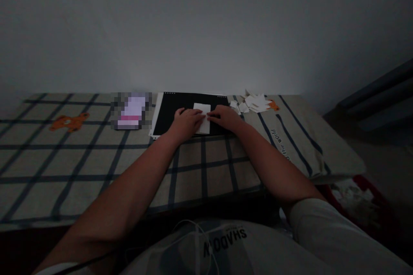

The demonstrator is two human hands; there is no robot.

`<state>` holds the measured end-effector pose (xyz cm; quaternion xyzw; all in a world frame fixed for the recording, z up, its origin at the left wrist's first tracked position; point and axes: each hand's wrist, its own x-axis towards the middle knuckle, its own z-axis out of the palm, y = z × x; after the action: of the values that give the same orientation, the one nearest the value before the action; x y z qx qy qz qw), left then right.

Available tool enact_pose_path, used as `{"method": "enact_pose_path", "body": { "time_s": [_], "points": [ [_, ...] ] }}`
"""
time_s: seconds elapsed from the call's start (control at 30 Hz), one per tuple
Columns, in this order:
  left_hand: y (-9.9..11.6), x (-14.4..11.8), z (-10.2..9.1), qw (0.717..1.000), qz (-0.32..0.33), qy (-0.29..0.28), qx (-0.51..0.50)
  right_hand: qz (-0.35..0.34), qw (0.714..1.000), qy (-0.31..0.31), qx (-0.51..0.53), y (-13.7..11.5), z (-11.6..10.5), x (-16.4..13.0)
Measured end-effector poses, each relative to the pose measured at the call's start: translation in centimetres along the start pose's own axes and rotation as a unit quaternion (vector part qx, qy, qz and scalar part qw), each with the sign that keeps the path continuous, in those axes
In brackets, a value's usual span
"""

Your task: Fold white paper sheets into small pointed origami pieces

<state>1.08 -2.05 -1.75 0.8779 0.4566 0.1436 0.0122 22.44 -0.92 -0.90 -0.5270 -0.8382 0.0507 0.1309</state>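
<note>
A small upright rectangle of white paper lies on a black sheet in the middle of the table. From the left, my left hand presses on the paper with its fingers close together, covering part of the left side. My right hand is curled at the paper's right edge, thumb and fingertips meeting on it. Beyond the right hand sits a loose pile of white paper pieces, with a few smaller scraps beside it.
A phone with a lit screen, partly pixelated, lies left of the black sheet. The checked tablecloth carries orange bear prints. Behind the table rises a grey wall. Low at the right, a red container holds pale crumpled scraps.
</note>
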Motion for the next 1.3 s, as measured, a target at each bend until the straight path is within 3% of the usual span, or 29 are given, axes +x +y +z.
{"method": "enact_pose_path", "body": {
  "time_s": [0.2, 0.47, 0.8, 0.97, 1.1, 1.3],
  "points": [
    [-0.1, 0.0, -0.1, 1.000, 0.019, -0.008, 0.017, -0.044, 0.998, 0.041, -0.025, -0.4, 0.4, -0.1],
    [0.0, 0.3, -0.4, 0.998, 0.047, -0.023, 0.032, -0.040, 0.999, -0.013, -0.034, -1.1, 0.5, -0.2],
    [0.2, 0.4, -0.6, 0.996, 0.065, -0.043, 0.039, -0.035, 0.998, -0.011, -0.040, -1.2, 0.6, -0.2],
    [0.1, 0.6, -0.5, 0.993, 0.085, -0.045, 0.062, -0.040, 0.999, 0.010, -0.014, -0.5, 1.3, 0.1],
    [0.2, 0.7, -0.5, 0.993, 0.076, -0.058, 0.072, -0.054, 0.995, 0.065, 0.052, 0.6, 1.3, 0.6],
    [0.3, 0.7, -0.6, 0.995, 0.064, -0.059, 0.057, -0.072, 0.994, 0.056, 0.058, 1.0, 0.5, 0.6]
  ]
}}
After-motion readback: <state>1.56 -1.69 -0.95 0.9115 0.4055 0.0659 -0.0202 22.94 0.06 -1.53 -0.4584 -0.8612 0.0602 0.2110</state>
